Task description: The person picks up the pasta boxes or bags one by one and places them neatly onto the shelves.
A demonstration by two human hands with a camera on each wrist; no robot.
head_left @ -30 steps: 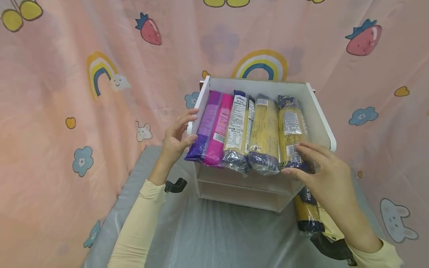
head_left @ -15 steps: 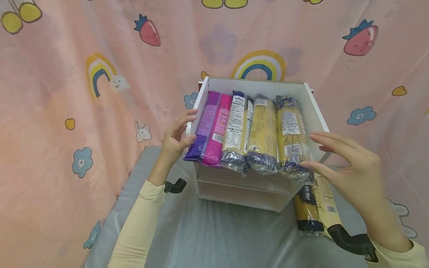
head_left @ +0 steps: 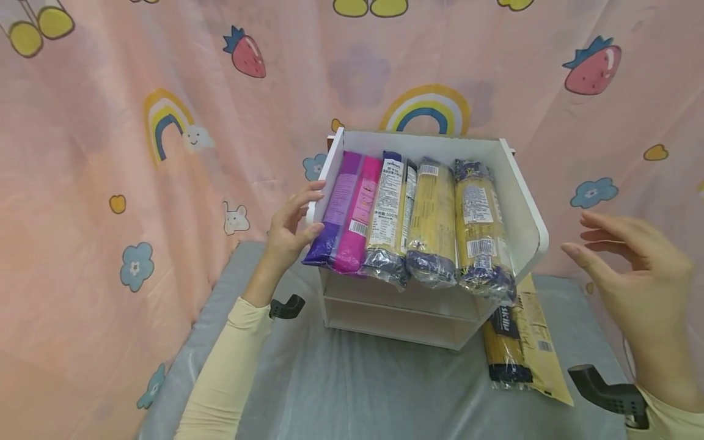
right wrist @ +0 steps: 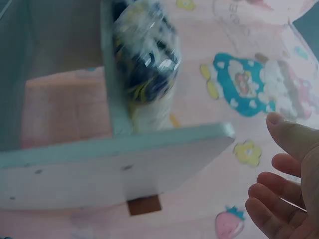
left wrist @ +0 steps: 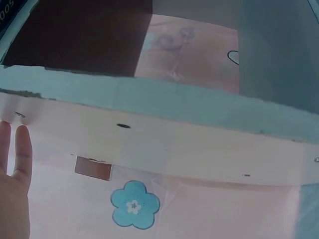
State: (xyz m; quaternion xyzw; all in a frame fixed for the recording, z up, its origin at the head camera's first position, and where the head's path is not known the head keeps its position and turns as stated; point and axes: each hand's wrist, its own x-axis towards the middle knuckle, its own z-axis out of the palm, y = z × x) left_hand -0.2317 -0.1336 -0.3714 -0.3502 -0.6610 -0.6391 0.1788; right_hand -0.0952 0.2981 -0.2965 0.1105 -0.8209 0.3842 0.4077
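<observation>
R hand (head_left: pixel 640 281) moved right, loose, empty | L hand (head_left: pixel 288 229) touching shelf (head_left: pixel 434 144) | lower pasta pk (head_left: pixel 505 349) near-left of R (closer), axis near–far

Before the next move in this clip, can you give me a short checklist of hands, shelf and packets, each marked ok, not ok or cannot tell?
1. Left hand on the shelf: ok, it touches the left side.
2. Right hand free: ok, it holds nothing and is apart from the shelf.
3. Row of packets side by side: ok.
4. Packet ends inside the front edge: not ok, they stick out past it.
5. Dark-ended packet and yellow packet untouched: ok, both lie on the table beside the shelf.
6. Shelf steady without the left hand: cannot tell.
</observation>
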